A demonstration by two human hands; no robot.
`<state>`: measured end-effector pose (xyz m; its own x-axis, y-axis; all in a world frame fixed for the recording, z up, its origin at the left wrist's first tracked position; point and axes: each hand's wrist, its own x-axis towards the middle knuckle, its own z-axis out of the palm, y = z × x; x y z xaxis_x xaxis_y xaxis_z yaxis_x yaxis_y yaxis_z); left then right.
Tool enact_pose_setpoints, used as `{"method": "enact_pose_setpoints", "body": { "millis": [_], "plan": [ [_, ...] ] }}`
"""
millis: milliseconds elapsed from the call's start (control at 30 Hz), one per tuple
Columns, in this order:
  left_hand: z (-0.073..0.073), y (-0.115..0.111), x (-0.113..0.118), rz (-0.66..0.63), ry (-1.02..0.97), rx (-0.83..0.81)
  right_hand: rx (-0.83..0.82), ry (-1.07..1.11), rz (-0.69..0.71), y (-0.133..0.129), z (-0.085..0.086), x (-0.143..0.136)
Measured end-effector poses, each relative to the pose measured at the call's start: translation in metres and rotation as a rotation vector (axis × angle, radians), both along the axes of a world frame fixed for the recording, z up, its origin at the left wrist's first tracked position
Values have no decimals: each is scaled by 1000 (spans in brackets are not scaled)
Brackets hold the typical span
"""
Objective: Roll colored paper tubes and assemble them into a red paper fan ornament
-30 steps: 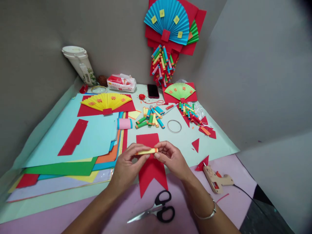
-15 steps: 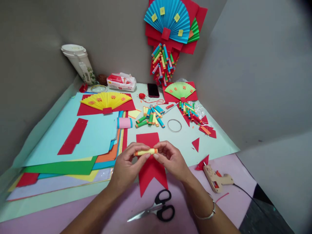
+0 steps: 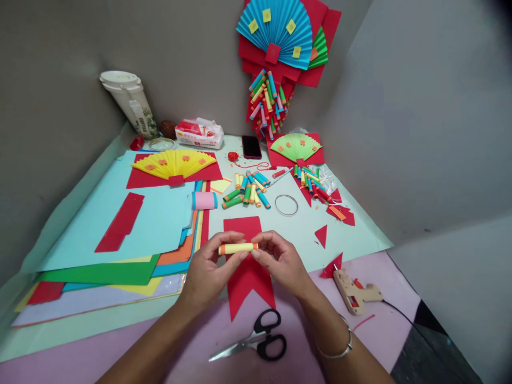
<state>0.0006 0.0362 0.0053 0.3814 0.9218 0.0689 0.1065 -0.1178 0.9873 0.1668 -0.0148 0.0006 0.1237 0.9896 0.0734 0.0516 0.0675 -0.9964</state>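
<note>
A small yellow paper roll with orange ends (image 3: 239, 248) is held level between both hands. My left hand (image 3: 208, 269) is closed on its left part, thumb below it. My right hand (image 3: 280, 261) pinches its right end. Beneath the hands lies a red paper banner (image 3: 250, 282) with a notched lower end. Scissors with black handles (image 3: 256, 338) rest just below it, blades pointing left. Beyond the hands is a pile of coloured paper rolls (image 3: 248, 189), with a metal ring (image 3: 286, 205) to its right.
Stacked coloured sheets (image 3: 116, 224) and a yellow fan (image 3: 176, 165) are at the left. A glue gun (image 3: 356, 292) with a cable and red scraps (image 3: 321, 236) lie at the right. Farther back are a phone (image 3: 252, 147), a tissue pack (image 3: 199, 133) and a cup (image 3: 130, 101).
My left index finger has lifted off the top of the yellow roll, leaving more of it showing. Both hands otherwise stay in nearly the same place.
</note>
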Motion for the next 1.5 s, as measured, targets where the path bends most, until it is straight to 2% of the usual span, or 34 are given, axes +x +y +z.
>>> {"method": "enact_pose_setpoints", "body": {
  "millis": [100, 200, 233, 333, 400, 467, 567, 667, 800, 900, 1067, 1167, 1233, 1333, 1500],
  "plan": [
    [-1, 3, 0, 31, -103, -98, 25, -127, -42, -3, 5, 0],
    [1, 8, 0, 88, -183, -161, 85, -405, -92, -23, 17, 3],
    [2, 10, -1, 104, -199, -177, 92, -515, -51, -33, 22, 4],
    [4, 12, -3, 133, -209, -209, -12, -796, 293, -69, 28, 4],
    [4, 13, -3, 131, -192, -219, -90, -970, 411, -89, 21, 1],
    [4, 13, -2, 118, -173, -231, -94, -1099, 453, -103, 7, -4],
    [5, 14, -2, 106, -159, -244, -23, -1245, 488, -112, -14, -10],
    [8, 17, -5, 117, -124, -236, 72, -1338, 498, -114, -27, -12],
    [12, 19, -19, 111, -70, -197, 182, -1381, 492, -116, -30, -14],
    [14, 18, -30, 93, -24, -187, 176, -1398, 501, -118, -28, -16],
    [14, 18, -39, 106, -74, -210, 34, -1303, 604, -123, -15, -12],
    [13, 18, -41, 81, -86, -206, -188, -1053, 615, -121, -1, -7],
    [12, 18, -42, 57, -79, -210, -328, -821, 579, -116, 10, -4],
    [10, 18, -44, 46, -73, -221, -358, -604, 489, -107, 24, 3],
    [7, 18, -46, 21, -63, -193, -165, -654, 258, -85, 34, 22]
  ]
}}
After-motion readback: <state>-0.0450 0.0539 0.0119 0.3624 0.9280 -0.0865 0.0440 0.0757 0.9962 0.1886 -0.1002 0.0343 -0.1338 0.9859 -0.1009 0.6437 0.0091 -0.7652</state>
